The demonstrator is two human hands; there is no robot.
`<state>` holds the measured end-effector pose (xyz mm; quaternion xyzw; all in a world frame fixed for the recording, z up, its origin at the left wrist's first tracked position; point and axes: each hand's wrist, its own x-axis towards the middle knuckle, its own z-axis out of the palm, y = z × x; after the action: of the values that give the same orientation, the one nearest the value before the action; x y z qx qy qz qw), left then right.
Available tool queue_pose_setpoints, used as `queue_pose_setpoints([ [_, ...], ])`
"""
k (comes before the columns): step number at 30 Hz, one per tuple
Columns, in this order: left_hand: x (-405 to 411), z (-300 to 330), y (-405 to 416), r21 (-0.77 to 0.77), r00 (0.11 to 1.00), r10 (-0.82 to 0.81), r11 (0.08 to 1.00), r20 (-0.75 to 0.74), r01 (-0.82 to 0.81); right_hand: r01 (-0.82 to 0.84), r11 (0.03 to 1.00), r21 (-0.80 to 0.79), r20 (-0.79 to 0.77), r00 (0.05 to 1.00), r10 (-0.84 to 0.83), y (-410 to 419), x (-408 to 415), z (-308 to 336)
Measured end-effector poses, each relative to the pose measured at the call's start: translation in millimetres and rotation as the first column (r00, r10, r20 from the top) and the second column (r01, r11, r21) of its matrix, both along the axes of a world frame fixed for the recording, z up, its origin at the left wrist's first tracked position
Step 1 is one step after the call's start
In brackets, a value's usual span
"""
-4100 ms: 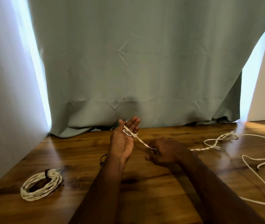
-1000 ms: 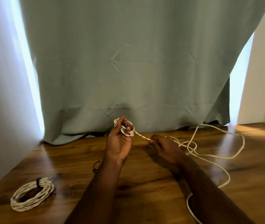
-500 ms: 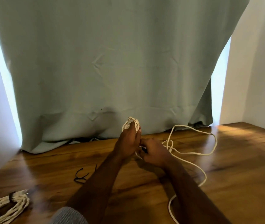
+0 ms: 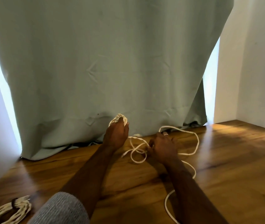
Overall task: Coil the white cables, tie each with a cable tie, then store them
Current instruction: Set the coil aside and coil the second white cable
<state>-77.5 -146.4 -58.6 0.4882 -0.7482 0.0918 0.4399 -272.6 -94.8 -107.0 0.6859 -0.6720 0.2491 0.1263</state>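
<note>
Left hand (image 4: 116, 135) grips small coil (image 4: 119, 119) of white cable (image 4: 196, 143), right hand (image 4: 162, 147) pinches loose run just right of it; tied bundle (image 4: 9, 211) near left on table (image 4: 225, 175).

A wide wooden tabletop (image 4: 225, 183) with a glossy brown, dark-streaked grain fills the lower part of the view, and patches of light are reflected on it at the right. A pale grey-green fabric curtain (image 4: 112, 62) hangs behind it, its creased hem resting on the far edge of the wood. Bright window light (image 4: 210, 88) is seen at both sides of the curtain. A plain white wall (image 4: 257, 62) stands at the right.
</note>
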Motion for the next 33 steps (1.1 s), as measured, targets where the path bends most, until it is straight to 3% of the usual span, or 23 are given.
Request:
queue_pose_setpoints([
  [3,11.0,26.0,5.8,-0.034,0.997,0.008,0.999,-0.073,-0.010,0.067,0.994,0.081,0.015,0.998,-0.068,0.4,-14.6,2.0],
  [7,29.6,50.6,8.9,-0.027,0.976,0.008,1.000,-0.217,-0.015,0.029,0.996,0.081,0.019,0.999,-0.031,11.7,-30.2,14.3],
  [10,25.7,52.0,13.8,-0.006,0.957,-0.009,1.000,-0.291,0.007,-0.139,0.988,0.061,0.161,0.979,0.128,25.4,-19.9,26.0],
  [13,12.1,56.0,22.6,-0.001,0.941,-0.018,1.000,-0.339,0.019,-0.338,0.933,-0.125,0.399,0.844,0.359,38.9,-0.3,32.4],
  [15,6.0,63.2,28.2,-0.009,0.934,-0.027,1.000,-0.355,0.025,-0.386,0.899,-0.205,0.447,0.780,0.437,47.5,8.3,32.0],
  [20,9.4,79.2,32.6,-0.037,0.922,-0.023,0.999,-0.386,0.010,-0.376,0.918,-0.127,0.258,0.881,0.396,42.1,7.8,23.0],
  [23,21.4,88.6,38.7,-0.058,0.909,0.001,0.998,-0.417,-0.028,-0.205,0.979,-0.020,0.068,0.976,0.205,27.6,-5.1,32.6],
  [25,30.0,90.1,39.4,-0.064,0.897,0.019,0.997,-0.442,-0.053,-0.154,0.988,0.018,0.082,0.985,0.152,21.3,-12.6,38.3],
  [27,35.1,87.3,38.0,-0.049,0.883,0.036,0.997,-0.468,-0.067,-0.291,0.956,-0.036,0.277,0.916,0.289,20.9,-11.7,40.6],
  [30,34.0,82.2,41.4,-0.017,0.864,0.062,0.997,-0.500,-0.081,-0.482,0.868,-0.119,0.660,0.615,0.432,32.8,3.6,38.8],
  [31,32.5,81.2,42.7,-0.011,0.857,0.067,0.996,-0.511,-0.084,-0.511,0.851,-0.117,0.731,0.536,0.423,37.3,7.8,37.1],
  [33,30.0,80.3,45.5,-0.003,0.850,0.073,0.996,-0.521,-0.088,-0.562,0.821,-0.098,0.762,0.489,0.425,42.2,10.8,31.3],
])
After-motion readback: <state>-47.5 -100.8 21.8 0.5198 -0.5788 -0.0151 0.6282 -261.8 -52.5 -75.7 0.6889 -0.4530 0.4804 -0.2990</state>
